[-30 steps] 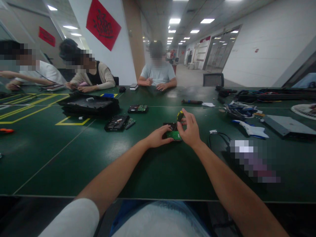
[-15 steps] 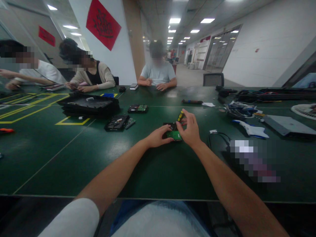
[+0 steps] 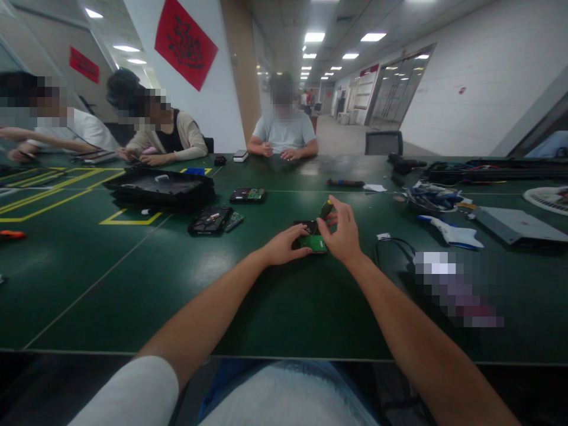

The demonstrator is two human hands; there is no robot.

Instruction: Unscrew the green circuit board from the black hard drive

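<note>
A hard drive (image 3: 314,243) with a green circuit board lies on the green table in front of me. My left hand (image 3: 287,244) grips its left side, thumb at the near edge and fingers over the far part. Between the thumb and fingers of my right hand (image 3: 342,231) is a screwdriver (image 3: 326,209) with a dark and yellow handle. It stands tilted above the drive, its shaft pointing down at the board; where the tip sits is too small to tell.
Left of my hands lie an opened hard drive (image 3: 210,220), another drive (image 3: 247,195) and a black tray (image 3: 160,188). To the right are a blue-white glove (image 3: 451,231), a cable bundle (image 3: 432,197) and a silver metal box (image 3: 521,225). A person (image 3: 283,127) sits opposite.
The screwdriver handle has turned in my right hand, showing a darker side with less yellow. My left hand and the hard drive have stayed in place.
</note>
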